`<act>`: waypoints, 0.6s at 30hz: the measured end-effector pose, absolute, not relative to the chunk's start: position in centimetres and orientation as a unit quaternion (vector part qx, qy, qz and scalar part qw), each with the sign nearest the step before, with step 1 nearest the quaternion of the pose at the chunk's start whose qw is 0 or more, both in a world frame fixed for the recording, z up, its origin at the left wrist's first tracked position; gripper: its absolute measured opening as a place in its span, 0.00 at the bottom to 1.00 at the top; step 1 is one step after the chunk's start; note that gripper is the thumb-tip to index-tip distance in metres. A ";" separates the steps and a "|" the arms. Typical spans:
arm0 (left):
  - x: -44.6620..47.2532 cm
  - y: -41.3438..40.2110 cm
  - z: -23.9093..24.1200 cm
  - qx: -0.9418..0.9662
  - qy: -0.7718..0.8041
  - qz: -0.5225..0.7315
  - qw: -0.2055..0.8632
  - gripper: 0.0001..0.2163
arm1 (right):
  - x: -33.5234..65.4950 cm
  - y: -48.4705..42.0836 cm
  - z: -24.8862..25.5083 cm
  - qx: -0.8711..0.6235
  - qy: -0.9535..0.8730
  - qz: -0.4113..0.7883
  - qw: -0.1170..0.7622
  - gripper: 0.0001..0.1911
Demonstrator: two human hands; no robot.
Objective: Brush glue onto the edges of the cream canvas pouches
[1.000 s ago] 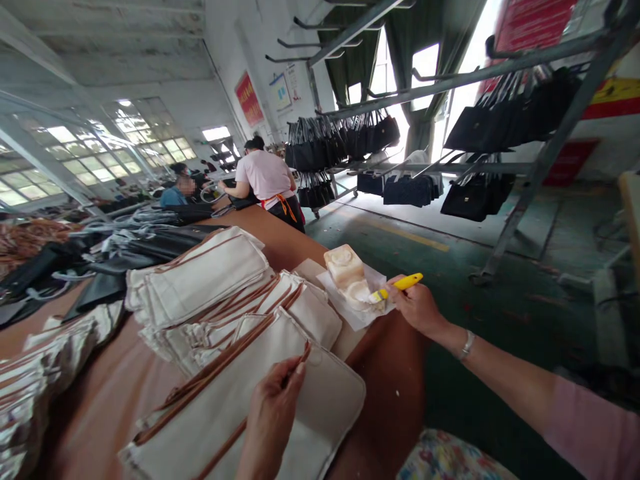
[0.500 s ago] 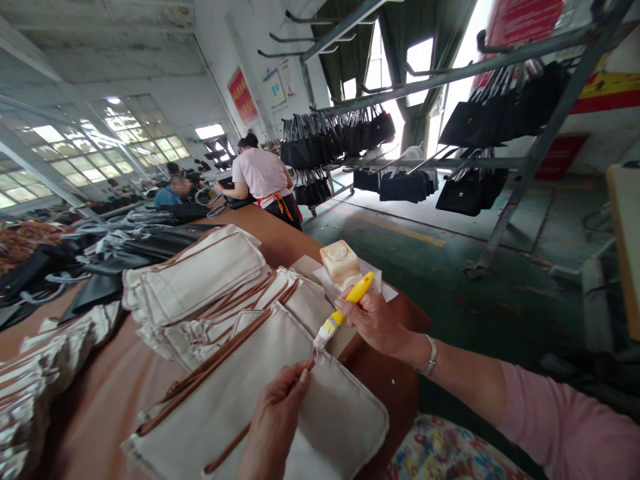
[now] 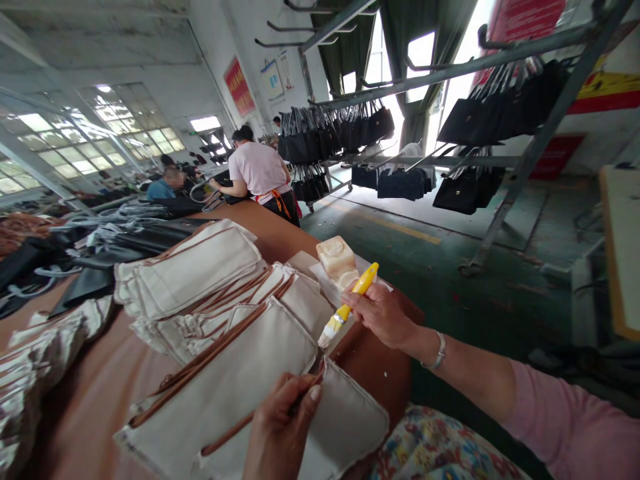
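Note:
A cream canvas bag (image 3: 235,393) with brown trim lies nearest me on the brown table (image 3: 95,413). My left hand (image 3: 283,433) pinches the bag's brown strap near its top edge. My right hand (image 3: 383,313) grips a yellow-handled brush (image 3: 347,308), whose bristles hover just above the bag's upper corner. Behind the brush, a pale waxy block (image 3: 336,257) sits on white paper (image 3: 320,275).
More cream bags (image 3: 190,273) are stacked behind the near one. Black bags (image 3: 125,237) and silvery pieces (image 3: 35,363) cover the left of the table. Two people (image 3: 257,173) work at the far end. Racks of hanging black bags (image 3: 480,120) stand on the green floor at right.
My right hand carried the brush from the waxy block down to the bag's upper corner. My left hand kept hold of the strap.

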State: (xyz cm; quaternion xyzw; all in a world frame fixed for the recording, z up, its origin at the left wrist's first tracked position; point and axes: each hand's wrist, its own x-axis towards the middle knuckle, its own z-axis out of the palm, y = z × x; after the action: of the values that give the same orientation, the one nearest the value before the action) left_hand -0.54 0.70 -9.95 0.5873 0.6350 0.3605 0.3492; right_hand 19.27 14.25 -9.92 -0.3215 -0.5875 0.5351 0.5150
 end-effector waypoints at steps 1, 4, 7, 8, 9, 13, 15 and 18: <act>-0.3 0.5 -9.9 0.589 0.638 0.358 0.342 0.14 | 19.3 14.1 -9.9 -0.317 -0.578 0.571 0.490 0.15; 0.2 0.3 -9.6 0.593 0.645 0.346 0.335 0.15 | 19.5 13.7 -9.5 -0.294 -0.541 0.667 0.420 0.16; 0.5 0.3 -9.4 0.594 0.648 0.336 0.337 0.16 | 20.0 13.7 -8.8 -0.282 -0.519 0.684 0.429 0.14; 0.5 0.3 -9.3 0.596 0.648 0.333 0.338 0.16 | 20.2 13.8 -8.7 -0.286 -0.515 0.674 0.447 0.14; 0.6 0.2 -9.3 0.598 0.648 0.329 0.339 0.17 | 20.3 13.9 -8.7 -0.294 -0.515 0.661 0.460 0.14; 0.7 0.2 -9.3 0.601 0.651 0.309 0.346 0.19 | 20.0 13.5 -9.4 -0.300 -0.530 0.674 0.418 0.15; 0.9 0.4 -8.8 0.596 0.660 0.293 0.352 0.20 | 20.0 13.1 -9.6 -0.275 -0.500 0.717 0.402 0.14; 1.5 0.5 -6.3 0.599 0.660 0.272 0.362 0.20 | 20.8 13.2 -8.8 -0.262 -0.429 0.726 0.469 0.12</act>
State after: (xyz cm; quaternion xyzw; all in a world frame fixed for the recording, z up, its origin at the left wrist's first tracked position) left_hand 1.48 0.49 -6.25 0.5990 0.6602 0.2725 0.3622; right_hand 20.85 13.21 -8.78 -0.2624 -0.4293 0.7260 0.4689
